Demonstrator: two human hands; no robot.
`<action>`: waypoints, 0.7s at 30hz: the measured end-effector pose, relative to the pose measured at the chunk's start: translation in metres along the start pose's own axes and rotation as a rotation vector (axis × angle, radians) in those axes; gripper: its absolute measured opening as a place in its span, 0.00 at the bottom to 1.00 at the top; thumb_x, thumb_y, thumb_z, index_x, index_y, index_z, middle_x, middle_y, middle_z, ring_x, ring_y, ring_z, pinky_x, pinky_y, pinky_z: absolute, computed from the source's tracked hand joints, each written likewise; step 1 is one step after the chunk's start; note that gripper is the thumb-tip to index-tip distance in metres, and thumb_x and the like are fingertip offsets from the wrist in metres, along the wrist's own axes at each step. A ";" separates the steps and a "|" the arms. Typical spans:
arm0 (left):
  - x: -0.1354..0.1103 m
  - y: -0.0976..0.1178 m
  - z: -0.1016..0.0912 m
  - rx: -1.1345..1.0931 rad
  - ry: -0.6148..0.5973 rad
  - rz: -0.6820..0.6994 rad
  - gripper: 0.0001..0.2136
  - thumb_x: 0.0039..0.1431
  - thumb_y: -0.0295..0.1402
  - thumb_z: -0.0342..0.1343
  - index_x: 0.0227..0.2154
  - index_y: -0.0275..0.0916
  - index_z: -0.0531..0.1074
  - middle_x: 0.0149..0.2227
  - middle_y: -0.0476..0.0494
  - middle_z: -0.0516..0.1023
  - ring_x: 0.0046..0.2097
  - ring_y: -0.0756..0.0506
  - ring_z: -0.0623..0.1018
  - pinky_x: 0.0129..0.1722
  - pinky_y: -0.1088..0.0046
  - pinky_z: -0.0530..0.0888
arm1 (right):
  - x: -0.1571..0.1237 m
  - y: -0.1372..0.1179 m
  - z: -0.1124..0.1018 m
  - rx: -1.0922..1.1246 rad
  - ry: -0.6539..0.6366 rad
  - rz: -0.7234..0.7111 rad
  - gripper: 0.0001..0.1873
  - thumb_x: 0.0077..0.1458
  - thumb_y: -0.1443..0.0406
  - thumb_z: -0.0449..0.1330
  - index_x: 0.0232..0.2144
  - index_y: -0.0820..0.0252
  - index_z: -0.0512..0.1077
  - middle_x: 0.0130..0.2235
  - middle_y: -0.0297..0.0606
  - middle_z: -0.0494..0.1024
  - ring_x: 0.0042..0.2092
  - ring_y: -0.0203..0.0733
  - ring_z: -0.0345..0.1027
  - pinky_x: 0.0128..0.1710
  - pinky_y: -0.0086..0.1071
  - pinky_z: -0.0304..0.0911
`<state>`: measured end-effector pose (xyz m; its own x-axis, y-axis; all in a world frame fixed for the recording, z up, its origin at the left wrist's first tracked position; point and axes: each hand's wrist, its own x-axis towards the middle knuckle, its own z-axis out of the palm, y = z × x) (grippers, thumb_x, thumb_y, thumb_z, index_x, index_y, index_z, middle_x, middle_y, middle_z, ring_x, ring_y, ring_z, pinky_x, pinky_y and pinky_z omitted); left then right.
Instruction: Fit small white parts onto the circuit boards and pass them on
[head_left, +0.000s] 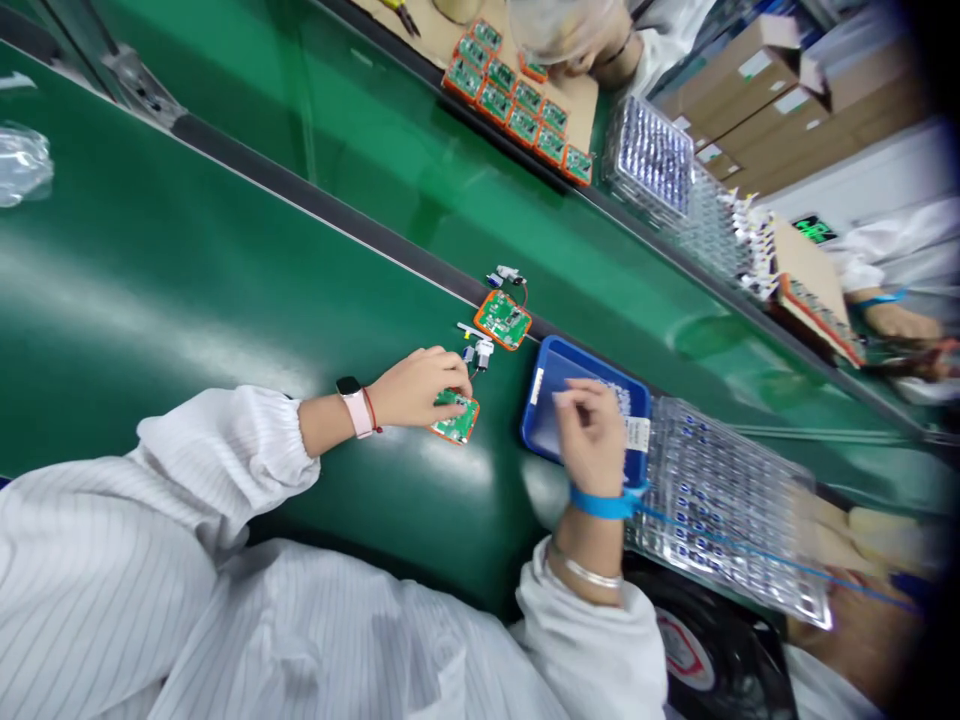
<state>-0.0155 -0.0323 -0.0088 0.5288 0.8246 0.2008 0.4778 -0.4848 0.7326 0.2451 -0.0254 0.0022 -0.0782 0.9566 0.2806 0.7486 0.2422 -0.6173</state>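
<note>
My left hand [417, 386] rests on a small green circuit board with an orange rim [457, 420], fingers curled over its near edge on the green belt. A second such board [503, 320] lies just beyond, with small white connectors and wires [480, 351] between the two boards. My right hand [592, 432], a blue strap at the wrist, hovers over a blue tray [545, 395] with fingertips pinched together; what they hold is too small to make out.
A clear plastic blister tray of small parts [739, 510] lies right of the blue tray. Across the belt, rows of green boards [517, 95] sit on cardboard by another person's hands [592, 45]. More clear trays [649, 155] and cardboard boxes [757, 85] stand far right.
</note>
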 end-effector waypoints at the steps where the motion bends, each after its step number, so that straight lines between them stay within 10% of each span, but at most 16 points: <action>1: 0.000 0.001 0.000 -0.031 0.031 -0.003 0.06 0.56 0.33 0.55 0.33 0.39 0.74 0.40 0.44 0.73 0.42 0.46 0.70 0.44 0.68 0.64 | -0.007 -0.022 0.011 0.083 -0.074 -0.036 0.08 0.54 0.60 0.53 0.28 0.59 0.67 0.40 0.42 0.69 0.44 0.42 0.64 0.46 0.41 0.60; 5: 0.001 0.006 0.001 -0.116 0.079 -0.023 0.06 0.56 0.31 0.54 0.31 0.38 0.75 0.39 0.44 0.75 0.42 0.46 0.72 0.46 0.68 0.66 | -0.027 -0.070 0.049 0.257 -0.200 -0.029 0.07 0.55 0.63 0.53 0.28 0.58 0.66 0.41 0.42 0.67 0.46 0.43 0.63 0.48 0.42 0.59; 21: 0.003 0.009 -0.002 0.012 -0.001 -0.100 0.06 0.54 0.27 0.54 0.26 0.36 0.75 0.34 0.46 0.78 0.37 0.48 0.76 0.40 0.71 0.68 | -0.026 -0.060 0.063 0.353 -0.241 0.018 0.06 0.53 0.65 0.54 0.25 0.59 0.67 0.38 0.42 0.67 0.42 0.42 0.63 0.42 0.38 0.62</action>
<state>-0.0105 -0.0338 -0.0004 0.4787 0.8688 0.1264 0.5366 -0.4035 0.7411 0.1604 -0.0548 -0.0148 -0.2503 0.9615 0.1136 0.4834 0.2257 -0.8458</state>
